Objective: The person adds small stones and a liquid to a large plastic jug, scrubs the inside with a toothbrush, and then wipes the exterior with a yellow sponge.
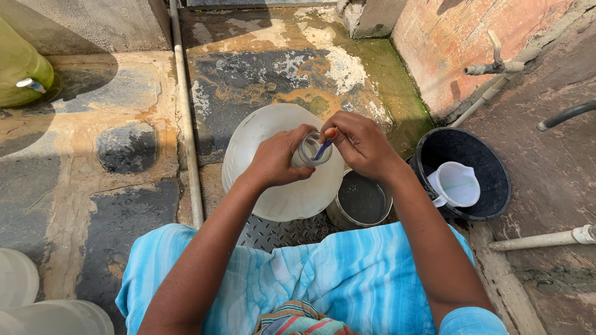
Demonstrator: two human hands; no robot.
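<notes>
Left hand (276, 160) gripped neck of big white jug (282, 162); right hand (362, 146) pinched blue brush (323, 149) inside mouth. Risk: brush might drop in if pinch loosened; jug could tip.

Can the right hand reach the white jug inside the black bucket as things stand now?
Probably yes. The white jug lies open in the black bucket, just beside the right forearm, uncovered. But the right hand holds a thin blue tool.
</notes>
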